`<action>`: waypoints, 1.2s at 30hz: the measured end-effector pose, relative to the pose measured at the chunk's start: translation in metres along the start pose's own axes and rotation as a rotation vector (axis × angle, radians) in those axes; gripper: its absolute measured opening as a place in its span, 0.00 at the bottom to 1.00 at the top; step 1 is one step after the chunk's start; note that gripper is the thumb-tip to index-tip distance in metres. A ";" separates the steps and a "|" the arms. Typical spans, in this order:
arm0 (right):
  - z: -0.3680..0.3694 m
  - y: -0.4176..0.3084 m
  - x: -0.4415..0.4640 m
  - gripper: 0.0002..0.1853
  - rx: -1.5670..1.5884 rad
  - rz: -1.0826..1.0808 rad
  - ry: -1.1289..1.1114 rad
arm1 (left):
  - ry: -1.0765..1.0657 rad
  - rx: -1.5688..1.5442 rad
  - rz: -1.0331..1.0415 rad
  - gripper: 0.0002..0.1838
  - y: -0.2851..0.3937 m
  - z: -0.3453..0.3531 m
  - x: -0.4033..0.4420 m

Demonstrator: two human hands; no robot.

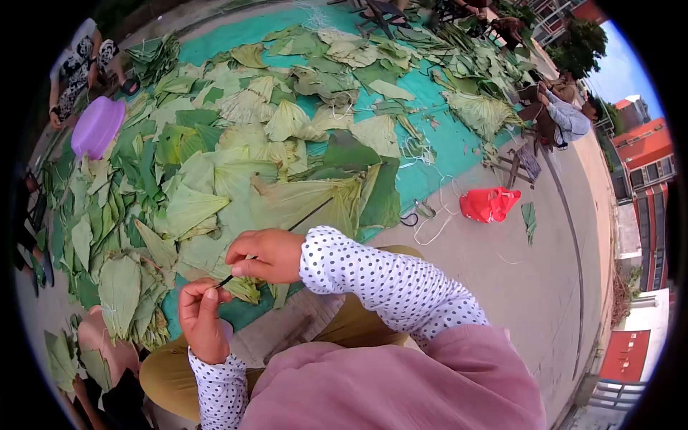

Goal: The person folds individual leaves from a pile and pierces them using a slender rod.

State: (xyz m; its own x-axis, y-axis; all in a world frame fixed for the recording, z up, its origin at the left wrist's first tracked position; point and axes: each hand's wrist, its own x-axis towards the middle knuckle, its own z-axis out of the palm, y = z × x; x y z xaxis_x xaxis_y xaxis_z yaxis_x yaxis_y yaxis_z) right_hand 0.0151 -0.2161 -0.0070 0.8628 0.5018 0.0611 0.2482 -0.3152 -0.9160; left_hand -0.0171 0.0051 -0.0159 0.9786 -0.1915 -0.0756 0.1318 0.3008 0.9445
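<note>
My left hand (pixel 206 321) pinches the near end of a thin black strand (pixel 310 214) between thumb and fingertips. Just above it, my right hand (pixel 266 255) closes on the same strand a short way along. Beyond the right hand the strand runs out straight over the leaves; I cannot tell if it is a cord or a thin rod. Large green and yellowish leaves (pixel 301 197), flat and folded, lie right beyond both hands. A stack of folded leaves (pixel 122 294) is to the left of my left hand.
Leaves cover much of a green tarp (pixel 423 179). A purple basin (pixel 98 127) stands at the left, a red bag (pixel 489 205) on the pavement at right. White string (pixel 437 231) trails near the tarp edge. Other people (pixel 566 115) sit around the tarp.
</note>
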 end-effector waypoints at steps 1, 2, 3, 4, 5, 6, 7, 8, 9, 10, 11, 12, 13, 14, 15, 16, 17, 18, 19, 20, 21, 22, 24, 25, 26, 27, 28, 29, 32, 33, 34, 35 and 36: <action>0.012 -0.012 0.002 0.14 0.077 -0.145 -0.043 | -0.012 0.014 0.016 0.03 -0.006 -0.004 0.008; 0.021 -0.024 0.004 0.12 0.020 -0.117 0.018 | -0.065 0.001 0.042 0.02 -0.012 -0.009 0.017; 0.028 -0.023 0.011 0.10 -0.023 -0.029 0.124 | -0.100 -0.014 0.026 0.04 -0.014 -0.013 0.026; 0.023 -0.023 0.014 0.09 -0.085 0.073 0.157 | -0.119 -0.005 0.012 0.05 -0.015 -0.012 0.034; 0.023 -0.017 0.021 0.08 -0.115 0.069 0.184 | -0.159 -0.010 -0.006 0.05 -0.020 -0.019 0.044; 0.025 -0.013 0.024 0.08 -0.116 0.091 0.208 | -0.193 -0.028 -0.007 0.05 -0.026 -0.026 0.056; 0.025 -0.013 0.027 0.07 -0.199 0.074 0.240 | -0.219 -0.051 0.000 0.05 -0.031 -0.028 0.066; 0.021 -0.016 0.033 0.07 -0.284 0.059 0.265 | -0.231 -0.063 -0.011 0.05 -0.030 -0.024 0.078; 0.016 -0.020 0.034 0.10 -0.221 -0.072 0.308 | -0.199 -0.178 -0.113 0.06 -0.029 -0.020 0.090; 0.017 -0.016 0.035 0.10 -0.233 -0.057 0.310 | -0.167 -0.293 -0.215 0.07 -0.034 -0.019 0.103; 0.025 -0.012 0.036 0.11 -0.297 -0.030 0.275 | -0.092 -0.357 -0.270 0.09 -0.062 -0.040 0.123; 0.030 -0.008 0.039 0.13 -0.357 -0.003 0.238 | -0.101 -0.365 -0.282 0.09 -0.091 -0.059 0.148; 0.029 -0.011 0.040 0.13 -0.362 0.009 0.242 | -0.003 -0.118 -0.369 0.10 -0.119 -0.076 0.174; 0.027 -0.020 0.038 0.14 -0.326 0.046 0.221 | 0.094 0.133 -0.447 0.11 -0.146 -0.091 0.198; 0.025 -0.027 0.038 0.16 -0.292 0.082 0.198 | 0.086 0.127 -0.451 0.11 -0.169 -0.101 0.219; 0.026 -0.029 0.038 0.16 -0.297 0.092 0.200 | 0.025 0.326 -0.446 0.13 -0.190 -0.110 0.236; 0.029 -0.029 0.038 0.15 -0.274 0.081 0.201 | -0.039 0.524 -0.436 0.15 -0.213 -0.119 0.253; 0.030 -0.030 0.039 0.15 -0.251 0.071 0.202 | -0.047 0.517 -0.443 0.15 -0.243 -0.133 0.271; 0.027 -0.029 0.041 0.15 -0.253 0.081 0.201 | -0.125 0.889 -0.152 0.18 -0.273 -0.148 0.287; 0.025 -0.029 0.042 0.10 -0.184 0.055 0.189 | -0.200 1.243 0.162 0.22 -0.292 -0.156 0.301; 0.022 -0.029 0.044 0.11 -0.115 0.028 0.177 | -0.274 1.422 0.137 0.29 -0.297 -0.157 0.313; 0.020 -0.029 0.045 0.11 -0.118 0.036 0.177 | -0.279 1.414 0.136 0.29 -0.300 -0.153 0.319; 0.017 -0.031 0.046 0.08 -0.130 0.000 0.187 | -0.302 1.646 0.189 0.31 -0.305 -0.145 0.327; 0.012 -0.036 0.047 0.08 -0.106 0.054 0.176 | -0.306 1.638 0.190 0.31 -0.294 -0.133 0.327; 0.011 -0.034 0.048 0.08 -0.111 0.062 0.175 | -0.373 1.781 0.036 0.32 -0.265 -0.107 0.318; 0.013 -0.032 0.049 0.08 -0.115 0.047 0.189 | -0.441 1.917 -0.124 0.33 -0.251 -0.090 0.315; 0.014 -0.031 0.049 0.08 -0.120 0.033 0.201 | -0.444 1.906 -0.119 0.33 -0.268 -0.102 0.324; 0.016 -0.028 0.049 0.08 -0.132 0.040 0.199 | -0.477 1.959 -0.087 0.31 -0.295 -0.128 0.337; 0.017 -0.024 0.050 0.08 -0.095 0.011 0.192 | -0.487 1.994 0.099 0.23 -0.331 -0.175 0.355; 0.017 -0.024 0.050 0.08 -0.066 0.037 0.168 | -0.464 1.984 0.240 0.19 -0.329 -0.177 0.355; 0.018 -0.026 0.051 0.08 -0.033 0.060 0.144 | -0.460 1.987 0.241 0.19 -0.326 -0.181 0.353; 0.020 -0.025 0.050 0.08 -0.032 0.052 0.146 | -0.464 1.936 0.332 0.15 -0.311 -0.178 0.348; 0.023 -0.023 0.050 0.08 -0.057 0.062 0.181 | -0.465 1.884 0.423 0.12 -0.288 -0.169 0.340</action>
State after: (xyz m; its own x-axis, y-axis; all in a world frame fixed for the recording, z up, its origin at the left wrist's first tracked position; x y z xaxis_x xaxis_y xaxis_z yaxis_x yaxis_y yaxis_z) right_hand 0.0425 -0.1654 0.0084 0.9409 0.3291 0.0803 0.2124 -0.3884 -0.8967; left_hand 0.3049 0.0114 -0.3680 0.7465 -0.6652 -0.0161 -0.6654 -0.7464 -0.0149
